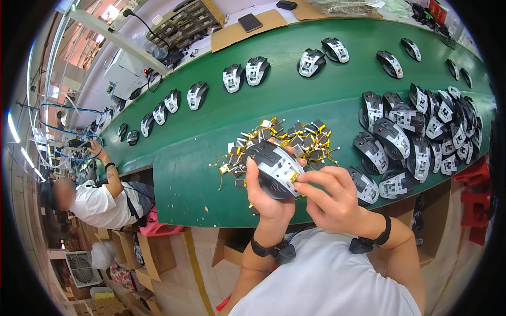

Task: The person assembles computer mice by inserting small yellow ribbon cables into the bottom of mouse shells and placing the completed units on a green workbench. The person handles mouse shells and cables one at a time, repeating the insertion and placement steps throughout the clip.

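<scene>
One black-and-silver mouse shell (269, 167) was held up over the near part of the green table (184, 184), with its silver face turned upward. It was cradled in the left hand (271, 204), whose thumb was laid along the shell's left side and whose fingers were curled round beneath it, some fingertips being seen at the far side. By the right hand (333, 203), a small yellow wire bundle (294, 177) was pinched between thumb and forefinger at the shell's right side; whether it was fastened to the shell could not be told. Black wristbands (387, 230) were worn on both wrists. Just beyond the held shell, a loose heap of small dark parts with yellow wires (311, 139) was spread over the table, partly hidden by the shell and the left hand. To the right, many similar shells were gathered in a crowded pile (419, 139), some overlapping. Along the far green strip, more shells were set out in a spaced line (257, 71), singly or in pairs. Behind it, a dark phone (250, 22) was rested on a cardboard sheet (226, 39). At the left, a co-worker in a white shirt (105, 205) was seated beside the table, with one hand raised near its edge.
</scene>
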`<state>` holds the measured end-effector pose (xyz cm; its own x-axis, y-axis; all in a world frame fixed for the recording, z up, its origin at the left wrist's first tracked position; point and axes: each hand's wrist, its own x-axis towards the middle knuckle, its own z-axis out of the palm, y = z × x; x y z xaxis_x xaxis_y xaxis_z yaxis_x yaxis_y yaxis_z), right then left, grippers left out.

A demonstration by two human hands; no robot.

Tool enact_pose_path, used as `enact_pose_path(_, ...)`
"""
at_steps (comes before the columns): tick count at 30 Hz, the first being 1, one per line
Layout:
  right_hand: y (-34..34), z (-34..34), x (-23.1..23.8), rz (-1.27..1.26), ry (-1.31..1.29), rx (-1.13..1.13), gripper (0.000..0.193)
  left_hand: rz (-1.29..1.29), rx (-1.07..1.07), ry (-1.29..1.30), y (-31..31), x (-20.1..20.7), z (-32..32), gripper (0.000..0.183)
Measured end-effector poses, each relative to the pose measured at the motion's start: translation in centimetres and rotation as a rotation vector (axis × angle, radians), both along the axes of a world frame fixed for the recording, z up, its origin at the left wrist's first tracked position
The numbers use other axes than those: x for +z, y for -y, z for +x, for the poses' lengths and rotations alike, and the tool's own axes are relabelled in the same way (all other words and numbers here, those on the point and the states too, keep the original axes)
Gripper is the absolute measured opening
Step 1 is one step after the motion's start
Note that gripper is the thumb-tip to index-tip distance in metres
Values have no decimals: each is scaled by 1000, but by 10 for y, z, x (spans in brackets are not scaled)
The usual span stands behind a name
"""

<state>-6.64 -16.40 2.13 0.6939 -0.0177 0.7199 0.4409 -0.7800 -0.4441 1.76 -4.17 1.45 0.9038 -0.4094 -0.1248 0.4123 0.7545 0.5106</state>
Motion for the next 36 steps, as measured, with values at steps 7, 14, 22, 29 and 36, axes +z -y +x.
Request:
enact_pose_path(7, 8, -3, -5, 292, -163, 106, 34, 32, 1, 106, 8, 0, -11, 61)
enact_pose_path(14, 54, 8, 35, 423, -553, 364, 80, 287, -71, 411, 32, 10, -14, 72)
enact_pose_path(22, 237, 98, 64, 125, -810, -117, 87, 684, -151, 531, -9, 14, -4, 71)
enact_pose_path(29, 510, 97, -43, -88, -950, -906, 95, 678, 63, 378, -74, 2, -2, 46)
enact_pose_path(36, 547, 147, -5, -63, -1397, -822, 83, 799, 345, 276, -118, -1, -15, 36)
